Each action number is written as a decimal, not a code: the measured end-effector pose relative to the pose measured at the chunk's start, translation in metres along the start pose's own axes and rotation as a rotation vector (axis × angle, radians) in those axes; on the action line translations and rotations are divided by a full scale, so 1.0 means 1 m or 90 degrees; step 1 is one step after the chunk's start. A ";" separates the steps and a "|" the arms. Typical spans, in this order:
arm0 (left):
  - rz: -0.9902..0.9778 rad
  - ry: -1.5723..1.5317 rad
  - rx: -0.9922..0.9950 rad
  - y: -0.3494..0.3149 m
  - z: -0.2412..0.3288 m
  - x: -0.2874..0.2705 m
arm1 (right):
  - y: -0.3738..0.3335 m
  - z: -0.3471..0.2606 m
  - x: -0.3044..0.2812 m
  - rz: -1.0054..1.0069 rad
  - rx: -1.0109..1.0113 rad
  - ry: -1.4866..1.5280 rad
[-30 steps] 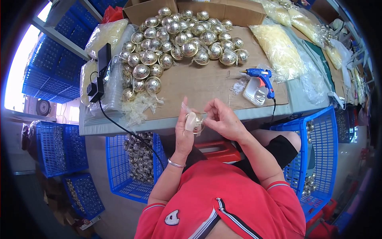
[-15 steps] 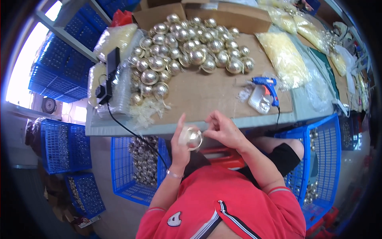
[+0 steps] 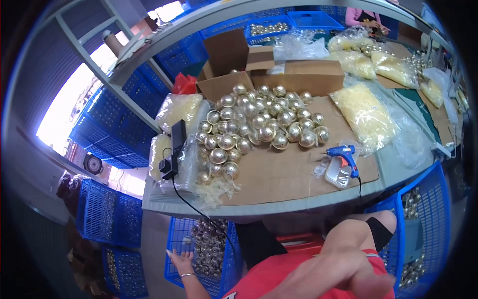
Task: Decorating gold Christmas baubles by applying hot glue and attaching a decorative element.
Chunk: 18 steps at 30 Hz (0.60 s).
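Note:
My left hand is stretched over the blue plastic basket on the lower left, its fingers spread. A shiny ball lies just beyond the fingertips, apart from them, and other silvery balls fill the basket. A bracelet circles that wrist. My right arm is bent close in front of my red shirt at the lower edge and is blurred. Its fingers cannot be made out, nor whether they hold anything. On the table, a heap of shiny champagne-coloured balls rests on a cardboard sheet.
A blue glue gun rests by a clear plastic tray. A black power strip trails a cord over the table edge. Bags of pale material and open cartons stand around. Another basket is at right; another person sits far off.
My left hand has moved from the table edge down to the left basket and no longer holds the ball. My right arm has drawn back toward my body. The view has shifted.

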<state>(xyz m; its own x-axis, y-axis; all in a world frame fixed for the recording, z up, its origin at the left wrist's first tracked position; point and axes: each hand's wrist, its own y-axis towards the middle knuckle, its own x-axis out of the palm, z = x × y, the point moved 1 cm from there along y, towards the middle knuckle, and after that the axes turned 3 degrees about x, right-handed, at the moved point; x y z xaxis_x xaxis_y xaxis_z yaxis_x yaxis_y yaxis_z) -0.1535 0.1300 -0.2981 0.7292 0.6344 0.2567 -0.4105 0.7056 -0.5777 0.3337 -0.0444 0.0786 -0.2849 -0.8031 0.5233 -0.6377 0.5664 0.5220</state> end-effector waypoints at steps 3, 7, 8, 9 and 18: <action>0.028 0.020 0.006 0.006 -0.018 0.006 | -0.015 0.015 -0.003 -0.013 -0.095 -0.065; 0.024 0.100 0.121 -0.043 -0.007 0.046 | -0.039 0.048 -0.008 -0.034 -0.293 -0.186; 0.010 0.123 0.167 -0.054 -0.003 0.048 | -0.041 0.052 -0.005 -0.055 -0.339 -0.204; 0.043 0.110 0.194 -0.058 -0.002 0.050 | -0.040 0.047 -0.010 -0.085 -0.319 -0.205; -0.067 0.156 0.296 -0.092 0.003 0.101 | -0.001 0.051 -0.003 0.103 -0.434 -0.125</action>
<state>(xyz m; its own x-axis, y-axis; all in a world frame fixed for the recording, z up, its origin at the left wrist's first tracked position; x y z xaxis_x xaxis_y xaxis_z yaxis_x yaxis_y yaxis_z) -0.0434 0.1305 -0.2171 0.8635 0.4989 0.0740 -0.4863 0.8625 -0.1400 0.2992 -0.0521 0.0423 -0.5022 -0.6813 0.5325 -0.0069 0.6190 0.7854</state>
